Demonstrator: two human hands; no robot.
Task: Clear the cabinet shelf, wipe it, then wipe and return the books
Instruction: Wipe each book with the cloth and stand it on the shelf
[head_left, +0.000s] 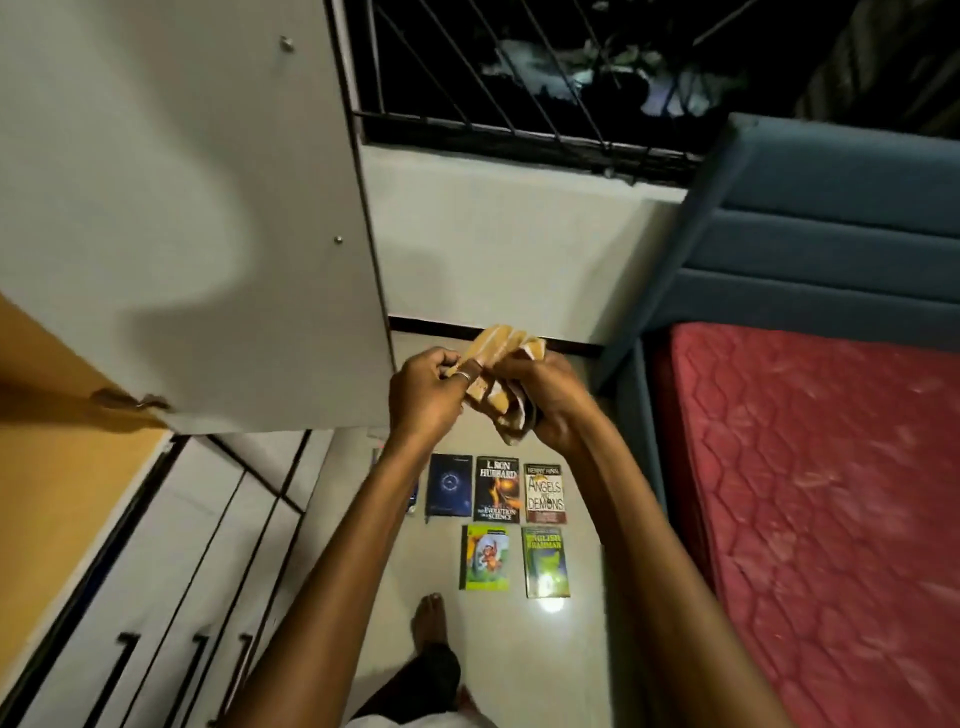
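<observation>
Head view is showing a tan cloth (506, 382) bunched between both hands, above the books (511, 525) lying flat on the floor (582, 670). The left hand (423, 397) and right hand (545, 402) are curling their fingers round it. A red mattress (810, 509) is lying right of the books.

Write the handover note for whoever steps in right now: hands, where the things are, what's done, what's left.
Hands: left hand and right hand both grip the yellow cloth, bunched between them above the floor.
Things: books lie flat on the floor in two rows, among them Angels and Demons and English Grammar. The cabinet door stands open.
Done: books are off the shelf.
Left: the shelf is out of view, so check whether it is wiped; then wipe each book and return it.
</observation>
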